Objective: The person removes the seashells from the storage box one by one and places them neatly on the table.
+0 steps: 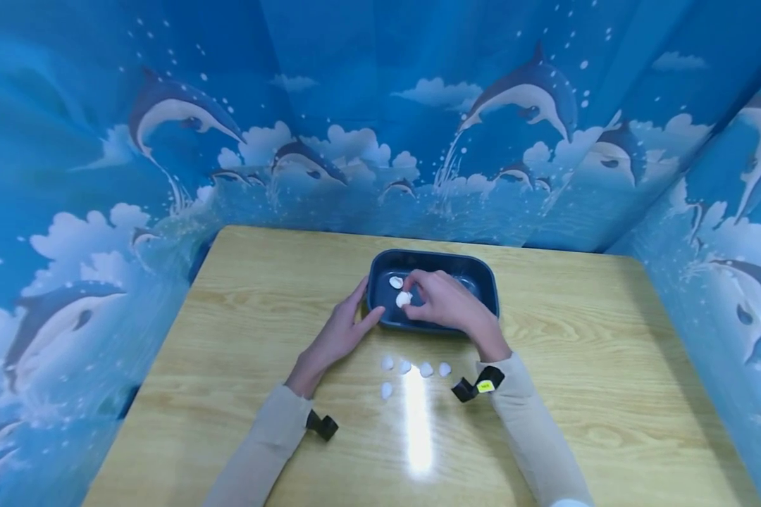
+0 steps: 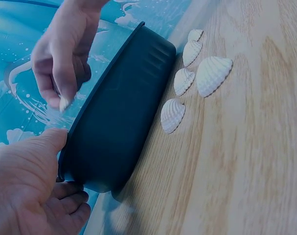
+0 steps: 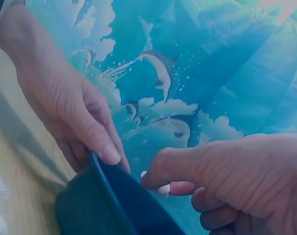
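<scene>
A dark blue rectangular basin [image 1: 434, 255] stands on the table. My left hand [image 1: 341, 329] grips its left end, with the thumb over the rim and the fingers against the outer wall, as the right wrist view also shows. Over the inside of the basin my right hand [image 1: 447, 303] pinches a white seashell [image 1: 404, 299] between thumb and fingertips. Another white seashell [image 1: 396, 282] lies in the basin just beyond it. The left wrist view shows the pinched shell's edge [image 2: 64, 104] near the rim, and much of that shell is hidden by the fingers.
Several ribbed white seashells [image 2: 214, 76] lie on the wooden table [image 1: 260, 296] on the near side of the basin, most of them in a row. A blue dolphin-print curtain [image 1: 368, 105] hangs behind the table and along both sides.
</scene>
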{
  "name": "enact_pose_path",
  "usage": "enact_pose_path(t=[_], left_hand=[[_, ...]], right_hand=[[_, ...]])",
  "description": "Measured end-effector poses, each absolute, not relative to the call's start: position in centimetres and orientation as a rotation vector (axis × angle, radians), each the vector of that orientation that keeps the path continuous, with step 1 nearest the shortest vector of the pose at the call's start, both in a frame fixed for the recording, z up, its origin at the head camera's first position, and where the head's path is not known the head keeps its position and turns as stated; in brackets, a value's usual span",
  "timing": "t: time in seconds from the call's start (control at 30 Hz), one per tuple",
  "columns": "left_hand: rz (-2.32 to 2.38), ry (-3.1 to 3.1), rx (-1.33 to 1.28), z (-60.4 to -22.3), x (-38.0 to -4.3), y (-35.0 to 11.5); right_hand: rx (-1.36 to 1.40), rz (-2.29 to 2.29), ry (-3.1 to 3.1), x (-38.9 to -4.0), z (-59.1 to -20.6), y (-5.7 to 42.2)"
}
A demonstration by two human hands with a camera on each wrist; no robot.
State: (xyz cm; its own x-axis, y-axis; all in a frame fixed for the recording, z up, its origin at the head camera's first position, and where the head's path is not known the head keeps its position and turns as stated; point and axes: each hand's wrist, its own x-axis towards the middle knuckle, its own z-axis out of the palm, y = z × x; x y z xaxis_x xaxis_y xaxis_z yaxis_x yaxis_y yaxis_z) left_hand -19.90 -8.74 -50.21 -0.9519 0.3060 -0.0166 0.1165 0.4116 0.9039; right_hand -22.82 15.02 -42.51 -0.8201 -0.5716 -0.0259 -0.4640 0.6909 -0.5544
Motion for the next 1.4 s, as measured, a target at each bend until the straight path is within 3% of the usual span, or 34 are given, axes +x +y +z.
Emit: enact_pose_path(t=[0.37,0.7,1.0,1.4], left_hand=[[1.591,2.482,0.386,-50.2,-19.8,-8.6],[1.547,2.491,0.328,-49.9,-19.7,-8.6],[1.549,2.492,0.322,-50.0,-19.8,-8.5],[1.534,2.496,0.327,-49.9,-19.8,-8.6]], right_hand=[[-0.926,-0.818,2.711,-17.5,-41.3,15.7],[-1.009,-0.747,2.618,-13.2,-44.2,15.5],[-1.06,-0.575,2.634,-12.1,-47.5,15.2],[-1.044,-0.515,2.622,-12.0,-47.5,15.1]])
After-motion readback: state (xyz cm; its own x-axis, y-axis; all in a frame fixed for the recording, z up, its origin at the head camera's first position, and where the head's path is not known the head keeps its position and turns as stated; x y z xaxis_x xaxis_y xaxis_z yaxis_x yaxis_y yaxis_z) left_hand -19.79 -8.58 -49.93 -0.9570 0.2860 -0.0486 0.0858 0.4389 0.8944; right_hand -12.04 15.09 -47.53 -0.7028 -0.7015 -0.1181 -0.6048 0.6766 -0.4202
